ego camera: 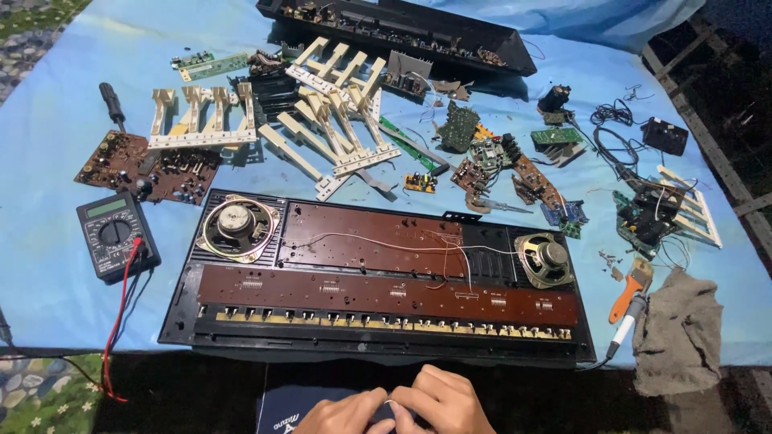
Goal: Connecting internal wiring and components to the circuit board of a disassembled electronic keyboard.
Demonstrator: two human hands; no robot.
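My left hand (342, 414) and my right hand (442, 399) meet at the bottom edge of the view, fingers curled together around a small dark object (384, 412) that I cannot identify. Both hands are below the front edge of an opened black keyboard chassis (378, 277) lying flat on a blue cloth (48, 137). Inside the chassis are brown circuit boards, thin white wires, a speaker at the left (237, 229) and a speaker at the right (545, 259).
A black multimeter (117, 235) with red and black leads lies left of the chassis. Cream key strips (330, 120), loose circuit boards (149, 166), a screwdriver (112, 104) and a black case half (394, 32) lie behind. A soldering iron (627, 321) and grey rag (677, 333) sit right.
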